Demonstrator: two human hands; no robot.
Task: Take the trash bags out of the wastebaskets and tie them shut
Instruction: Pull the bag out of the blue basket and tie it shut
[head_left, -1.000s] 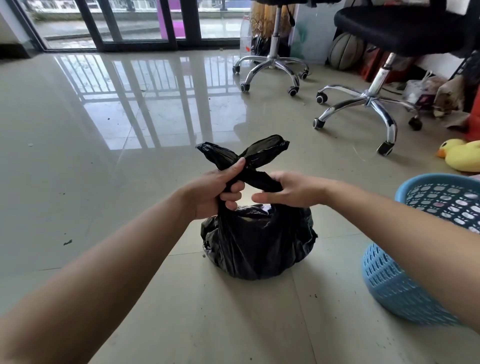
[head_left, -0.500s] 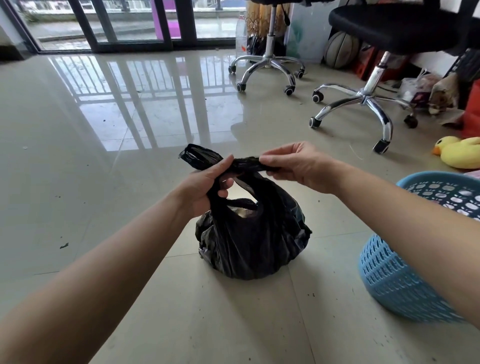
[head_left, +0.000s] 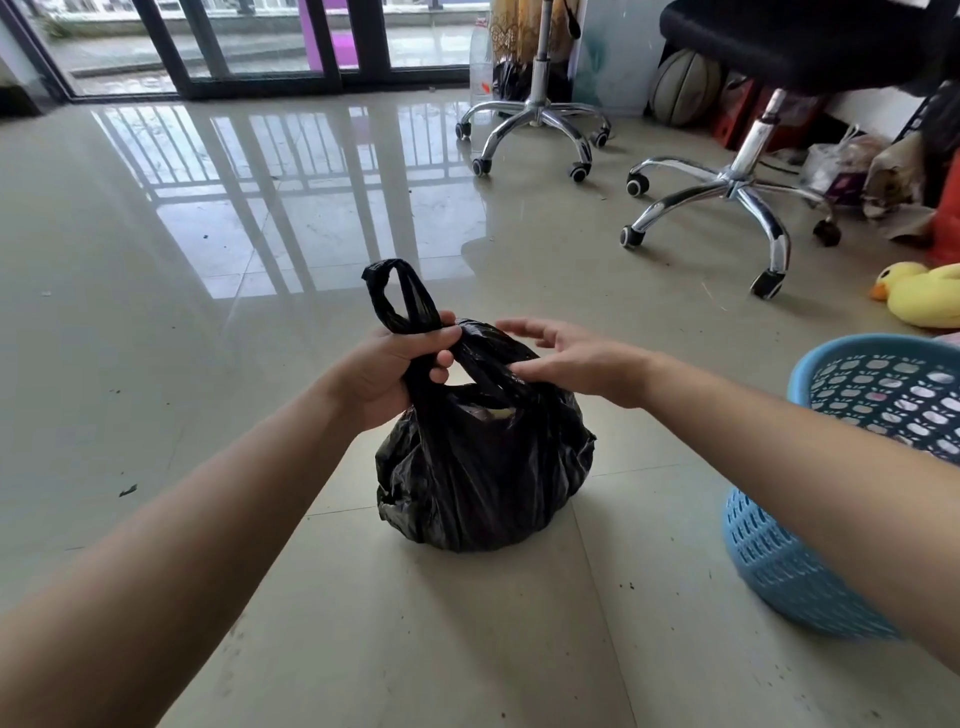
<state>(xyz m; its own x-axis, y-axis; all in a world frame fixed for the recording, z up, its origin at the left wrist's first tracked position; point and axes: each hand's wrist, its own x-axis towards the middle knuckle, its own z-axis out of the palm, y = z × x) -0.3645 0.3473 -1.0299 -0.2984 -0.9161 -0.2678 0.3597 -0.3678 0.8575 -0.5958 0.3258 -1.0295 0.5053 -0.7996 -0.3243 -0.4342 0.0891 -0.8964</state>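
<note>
A full black trash bag (head_left: 483, 467) sits on the tiled floor in the middle of the head view. My left hand (head_left: 395, 374) grips one of its handles, whose loop (head_left: 397, 296) sticks up above my fist. My right hand (head_left: 566, 358) hovers at the bag's other handle with fingers spread and relaxed, its fingertips close to or brushing the plastic. A gap at the bag's top shows a bit of the contents. The blue wastebasket (head_left: 810, 571) lies tipped on the floor at the right, partly hidden by my right forearm.
Two office chairs on chrome wheeled bases (head_left: 727, 192) (head_left: 535, 119) stand behind the bag to the right. A yellow duck toy (head_left: 919, 301) lies near the basket. Clutter and a ball (head_left: 685, 88) line the back wall. Glass sliding doors (head_left: 249, 47) are at the back left.
My right hand has let go of the handle it was pulling across and now hangs open. The handle in my left hand has swung upright. The crossed handles came apart.
</note>
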